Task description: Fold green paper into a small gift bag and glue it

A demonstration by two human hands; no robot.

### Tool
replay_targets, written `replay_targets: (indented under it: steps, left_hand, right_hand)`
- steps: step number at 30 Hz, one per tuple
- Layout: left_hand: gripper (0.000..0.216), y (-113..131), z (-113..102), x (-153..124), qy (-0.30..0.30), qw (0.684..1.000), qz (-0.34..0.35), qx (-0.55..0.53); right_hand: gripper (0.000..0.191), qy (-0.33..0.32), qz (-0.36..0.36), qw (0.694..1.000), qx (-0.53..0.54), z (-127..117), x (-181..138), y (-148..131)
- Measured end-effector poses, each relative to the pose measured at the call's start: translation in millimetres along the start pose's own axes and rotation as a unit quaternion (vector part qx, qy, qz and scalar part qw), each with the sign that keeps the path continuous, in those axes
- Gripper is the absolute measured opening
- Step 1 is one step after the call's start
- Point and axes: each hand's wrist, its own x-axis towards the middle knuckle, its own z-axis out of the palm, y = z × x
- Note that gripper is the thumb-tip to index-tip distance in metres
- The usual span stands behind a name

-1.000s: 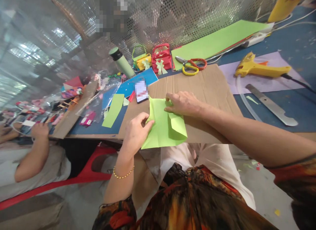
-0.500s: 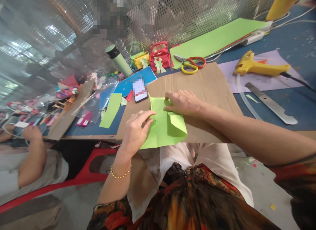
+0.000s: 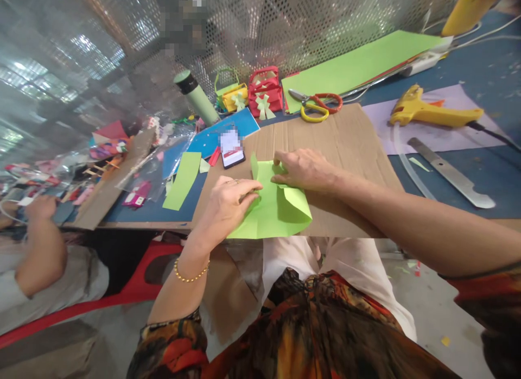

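A light-green sheet of paper [image 3: 280, 219] with creases and raised flaps lies near the front edge of a brown cardboard sheet [image 3: 337, 137]. My left hand [image 3: 232, 202] pinches the paper's left side between thumb and fingers. At the far side of the paper, my right hand [image 3: 301, 170] has its fingers bent and closed on an edge. The right flap curls upward below my right wrist. A phone [image 3: 233, 157] lies just beyond the paper, its screen partly blurred.
Scissors [image 3: 315, 108] lie at the cardboard's far edge. Rightward are a yellow glue gun [image 3: 435, 110] and a metal blade [image 3: 451, 172]. Small red paper bags [image 3: 264, 94], a green bottle [image 3: 197, 99] and a green strip [image 3: 183, 181] stand or lie leftward. Another person's arm [image 3: 43, 243] is at far left.
My left hand has shifted slightly up and right, folding the paper's left side inward. My right hand stays at the far edge. The other person's arm at left has moved a little.
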Motion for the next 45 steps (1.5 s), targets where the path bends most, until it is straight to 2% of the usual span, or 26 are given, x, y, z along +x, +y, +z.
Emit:
replay_targets:
  steps: [6, 10, 14, 20, 27, 32, 36, 41, 45]
  left_hand:
    - [0.010, -6, -10, 9, -0.049, 0.998, -0.011, 0.031]
    - [0.012, -8, -13, 11, -0.059, 0.998, 0.000, 0.028]
    - [0.013, -13, -10, 5, -0.045, 0.999, -0.016, 0.016]
    - [0.010, -23, -3, -1, -0.015, 0.997, -0.074, -0.018]
    - [0.009, -20, -4, -1, 0.005, 0.998, -0.049, -0.042]
    - [0.008, -21, -2, -8, -0.024, 0.991, -0.112, -0.068]
    - [0.007, -19, 2, -8, -0.016, 0.984, -0.158, -0.085]
    - [0.016, -10, 6, -4, -0.024, 0.968, -0.217, -0.123]
    - [0.019, -3, 7, -5, -0.019, 0.958, -0.240, -0.155]
  right_hand:
    - [0.049, -0.004, 0.010, 1.000, -0.007, -2, -2, -2]
    - [0.049, -0.004, 0.013, 1.000, -0.003, -2, -2, -2]
    - [0.049, 0.000, 0.008, 1.000, -0.001, -1, -1, -1]
    - [0.049, -0.004, 0.011, 1.000, -0.001, -2, -2, -1]
    - [0.050, -0.001, 0.011, 1.000, -0.001, 1, 1, 1]
    - [0.049, 0.005, 0.007, 1.000, -0.008, 1, 0, 1]
    - [0.048, 0.007, 0.002, 1.000, -0.009, 0, 1, 0]
    - [0.049, 0.005, 0.004, 1.000, -0.006, 0, 1, 0]
    - [0.049, 0.003, 0.010, 1.000, 0.002, 1, 1, 1]
